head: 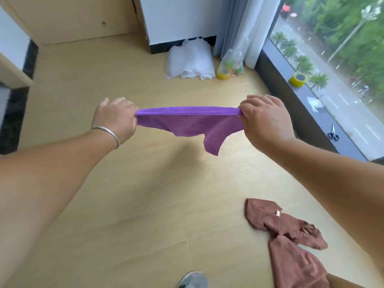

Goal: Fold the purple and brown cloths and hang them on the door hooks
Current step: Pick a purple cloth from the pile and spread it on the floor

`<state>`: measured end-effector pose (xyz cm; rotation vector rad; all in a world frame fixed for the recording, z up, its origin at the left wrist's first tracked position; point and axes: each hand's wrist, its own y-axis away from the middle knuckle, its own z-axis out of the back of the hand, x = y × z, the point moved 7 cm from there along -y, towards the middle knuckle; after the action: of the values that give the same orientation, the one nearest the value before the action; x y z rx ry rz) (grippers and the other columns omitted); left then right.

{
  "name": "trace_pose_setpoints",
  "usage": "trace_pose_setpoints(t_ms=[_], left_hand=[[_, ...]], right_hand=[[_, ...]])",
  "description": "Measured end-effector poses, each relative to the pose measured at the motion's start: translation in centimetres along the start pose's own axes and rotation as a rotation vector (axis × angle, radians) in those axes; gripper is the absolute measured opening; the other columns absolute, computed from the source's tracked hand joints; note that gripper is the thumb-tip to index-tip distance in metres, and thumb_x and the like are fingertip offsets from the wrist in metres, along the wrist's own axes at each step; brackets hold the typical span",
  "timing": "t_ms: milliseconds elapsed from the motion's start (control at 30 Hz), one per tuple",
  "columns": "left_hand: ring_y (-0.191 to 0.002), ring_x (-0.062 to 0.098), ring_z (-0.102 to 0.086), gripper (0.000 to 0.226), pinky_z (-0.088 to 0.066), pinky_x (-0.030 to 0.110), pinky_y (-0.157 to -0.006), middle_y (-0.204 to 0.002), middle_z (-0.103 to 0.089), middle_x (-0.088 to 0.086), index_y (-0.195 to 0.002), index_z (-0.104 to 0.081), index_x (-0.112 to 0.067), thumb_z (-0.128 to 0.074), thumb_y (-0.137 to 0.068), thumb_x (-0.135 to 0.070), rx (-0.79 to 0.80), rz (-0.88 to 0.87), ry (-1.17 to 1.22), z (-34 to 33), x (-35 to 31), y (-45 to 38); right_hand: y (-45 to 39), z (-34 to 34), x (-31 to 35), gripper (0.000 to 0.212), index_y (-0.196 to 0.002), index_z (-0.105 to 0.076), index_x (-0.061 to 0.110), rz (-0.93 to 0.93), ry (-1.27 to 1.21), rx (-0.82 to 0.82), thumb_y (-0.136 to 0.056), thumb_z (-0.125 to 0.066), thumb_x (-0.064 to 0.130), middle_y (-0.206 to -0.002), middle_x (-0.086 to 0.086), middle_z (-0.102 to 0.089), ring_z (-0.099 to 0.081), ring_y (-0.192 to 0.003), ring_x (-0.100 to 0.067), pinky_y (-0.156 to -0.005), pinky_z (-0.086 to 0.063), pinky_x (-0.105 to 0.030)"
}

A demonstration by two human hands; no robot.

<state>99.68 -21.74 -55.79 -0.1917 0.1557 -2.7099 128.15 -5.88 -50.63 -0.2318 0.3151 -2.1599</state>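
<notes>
The pale wooden floor [124, 204] carries a crumpled brown cloth [291, 235] at five o'clock, a white bundle [190, 61] at twelve (against the wall), and a yellow tape roll [224, 72] just beside it.

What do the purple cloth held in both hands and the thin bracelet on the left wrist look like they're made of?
Purple cloth: soft matte fabric, probably microfibre; it sags limply between the left hand and right hand, with a stitched hem. Thin bracelet: likely silver-toned metal, given its rigid shape and pale shine.
</notes>
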Motion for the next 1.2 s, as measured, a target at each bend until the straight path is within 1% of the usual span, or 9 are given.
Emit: trace_pose_setpoints(t_ms=[67,133,300,467,633,867,1000,1067,1200], left_hand=[[-0.117,0.029,-0.053,0.020,-0.034,0.046,-0.100,-0.105,-0.066,0.010,-0.095,-0.069,-0.010,-0.050,-0.090,-0.015,0.026,0.065,0.008,-1.1,1.6,3.1],[-0.126,0.028,-0.049,0.024,-0.029,0.047,-0.106,-0.112,-0.066,0.008,-0.105,-0.070,-0.013,-0.050,-0.092,-0.016,0.064,0.099,0.017,-2.8,2.1,6.8],[-0.132,0.025,-0.045,0.030,-0.025,0.046,-0.109,-0.122,-0.064,0.006,-0.116,-0.066,-0.013,-0.048,-0.094,-0.020,0.212,0.152,0.008,-9.8,0.6,17.5],[-0.133,0.022,-0.044,0.027,-0.024,0.045,-0.109,-0.130,-0.060,0.003,-0.114,-0.065,-0.013,-0.052,-0.092,-0.018,0.430,0.137,-0.004,-21.4,-3.0,29.4],[-0.132,0.025,-0.046,0.028,-0.027,0.048,-0.107,-0.131,-0.059,0.007,-0.113,-0.067,-0.009,-0.059,-0.087,-0.016,0.579,0.110,0.077,-36.1,-8.0,40.9],[-0.130,0.027,-0.048,0.019,-0.031,0.053,-0.105,-0.131,-0.059,0.010,-0.098,-0.072,-0.007,-0.066,-0.083,-0.015,0.660,0.048,0.175,-51.8,-14.4,55.3],[-0.124,0.032,-0.052,0.011,-0.036,0.055,-0.099,-0.120,-0.063,0.015,-0.087,-0.074,-0.005,-0.069,-0.079,-0.011,0.666,0.017,0.206,-54.3,-16.6,60.9],[-0.128,0.029,-0.049,0.010,-0.035,0.053,-0.100,-0.125,-0.061,0.013,-0.086,-0.075,-0.009,-0.068,-0.081,-0.015,0.690,-0.022,0.206,-53.8,-17.6,62.8],[-0.145,0.016,-0.021,0.031,-0.017,0.048,-0.113,-0.151,-0.037,-0.002,-0.110,-0.070,-0.026,-0.045,-0.093,-0.033,0.944,-0.100,0.161,-51.9,-18.7,66.1]], right_hand=[[1.2,-1.1,1.5,0.018,-0.089,-0.072,0.010,0.062,-0.021,0.019,-0.093,-0.056,0.016,-0.101,-0.004,-0.072,-0.060,-0.113,-0.026,-0.096,-0.036,-0.038],[3.4,-3.0,2.8,0.017,-0.088,-0.072,0.011,0.110,-0.058,0.062,-0.093,-0.057,0.017,-0.099,-0.003,-0.072,-0.060,-0.113,-0.027,-0.098,-0.036,-0.040],[13.0,-11.3,6.0,0.017,-0.085,-0.072,0.011,0.163,-0.119,0.240,-0.093,-0.060,0.020,-0.092,-0.002,-0.072,-0.061,-0.112,-0.026,-0.101,-0.037,-0.044],[24.6,-23.1,8.1,0.016,-0.085,-0.073,0.015,0.177,-0.166,0.429,-0.093,-0.061,0.023,-0.093,0.001,-0.071,-0.061,-0.105,-0.025,-0.093,-0.038,-0.038],[37.6,-36.6,9.3,0.016,-0.087,-0.074,0.013,0.169,-0.190,0.586,-0.092,-0.063,0.022,-0.094,-0.002,-0.072,-0.062,-0.104,-0.027,-0.089,-0.043,-0.040],[53.4,-50.3,10.8,0.020,-0.091,-0.074,0.012,0.164,-0.150,0.743,-0.092,-0.061,0.027,-0.097,-0.003,-0.071,-0.058,-0.112,-0.029,-0.095,-0.040,-0.041],[59.8,-53.2,11.8,0.022,-0.096,-0.075,0.016,0.173,-0.110,0.876,-0.093,-0.058,0.029,-0.104,-0.001,-0.069,-0.054,-0.118,-0.027,-0.099,-0.036,-0.039],[61.9,-53.0,12.2,0.024,-0.097,-0.074,0.019,0.192,-0.079,0.938,-0.094,-0.054,0.033,-0.104,0.002,-0.068,-0.051,-0.121,-0.024,-0.101,-0.034,-0.037],[63.9,-50.0,13.6,0.031,-0.103,-0.071,0.025,0.251,-0.071,1.053,-0.096,-0.045,0.040,-0.110,0.006,-0.064,-0.044,-0.128,-0.020,-0.106,-0.029,-0.034]])
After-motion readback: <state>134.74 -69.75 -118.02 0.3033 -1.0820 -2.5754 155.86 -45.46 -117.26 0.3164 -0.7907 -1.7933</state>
